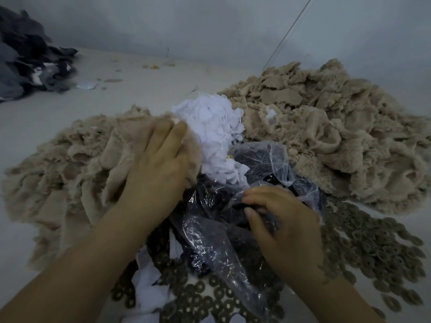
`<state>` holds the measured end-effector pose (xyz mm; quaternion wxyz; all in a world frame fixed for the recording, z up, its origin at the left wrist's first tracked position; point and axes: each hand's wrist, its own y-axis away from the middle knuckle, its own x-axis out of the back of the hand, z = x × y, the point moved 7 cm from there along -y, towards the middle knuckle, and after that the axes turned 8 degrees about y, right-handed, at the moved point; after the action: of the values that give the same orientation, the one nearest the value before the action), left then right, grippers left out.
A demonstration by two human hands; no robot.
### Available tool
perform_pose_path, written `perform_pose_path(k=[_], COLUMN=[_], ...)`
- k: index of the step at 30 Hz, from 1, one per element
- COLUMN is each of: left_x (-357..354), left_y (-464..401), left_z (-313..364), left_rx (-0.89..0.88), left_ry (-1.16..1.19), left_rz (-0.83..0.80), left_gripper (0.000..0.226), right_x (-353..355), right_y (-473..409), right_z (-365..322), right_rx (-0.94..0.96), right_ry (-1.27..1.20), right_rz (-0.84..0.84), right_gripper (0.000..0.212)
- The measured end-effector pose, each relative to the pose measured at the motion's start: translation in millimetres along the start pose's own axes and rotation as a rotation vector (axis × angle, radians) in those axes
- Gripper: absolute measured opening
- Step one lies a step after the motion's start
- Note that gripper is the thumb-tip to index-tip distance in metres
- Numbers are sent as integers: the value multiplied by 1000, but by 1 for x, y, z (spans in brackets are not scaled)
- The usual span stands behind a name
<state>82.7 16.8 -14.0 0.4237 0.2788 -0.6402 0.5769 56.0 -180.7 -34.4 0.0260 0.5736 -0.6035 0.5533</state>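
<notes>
your left hand (158, 164) lies flat, fingers straight and close together, pressing on the fuzzy beige scraps (77, 159) with its fingertips at the edge of the white scraps (214, 127). your right hand (279, 220) has fingers and thumb curled, pinching the crumpled clear plastic bag (210, 231), which sits between your two hands and runs back under your right wrist; dark pieces show through it. a second beige heap (338, 127) rises beyond your right hand, and brown rings (373, 248) spread out to its right and under your forearms. a dark grey pile (25, 57) lies well beyond your left hand. my read: you're early on. the bag looks part full, its mouth isn't clear to see, and the colours around it lie mixed, so most of the sorting is left.
</notes>
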Motion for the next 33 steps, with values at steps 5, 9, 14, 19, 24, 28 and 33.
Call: perform_pose_path(k=[5, 9, 14, 19, 24, 28, 33], left_x=[-29, -17, -16, -10, -22, -36, -13], left_y=[5, -10, -13, -12, -12, -5, -9], left_z=[-23, -11, 26, 50, 16, -12, 44], left_rx=[241, 203, 4, -123, 162, 307, 47], left_ry=[-346, -243, -148, -35, -5, -3, 296], left_rz=[-410, -320, -89, 52, -122, -262, -42], left_gripper=[61, 34, 8, 18, 22, 12, 21], right_x=[12, 22, 30, 14, 47, 47, 33], right_y=[-14, -29, -54, -66, -68, -66, -63], right_z=[23, 54, 89, 124, 119, 91, 57], right_rx=[-103, -232, -320, -460, -426, -398, -333], right_ry=[116, 214, 431, 431, 351, 202, 4], right_rz=[25, -20, -41, -240, 130, 263, 175], right_gripper=[10, 16, 37, 47, 13, 34, 30])
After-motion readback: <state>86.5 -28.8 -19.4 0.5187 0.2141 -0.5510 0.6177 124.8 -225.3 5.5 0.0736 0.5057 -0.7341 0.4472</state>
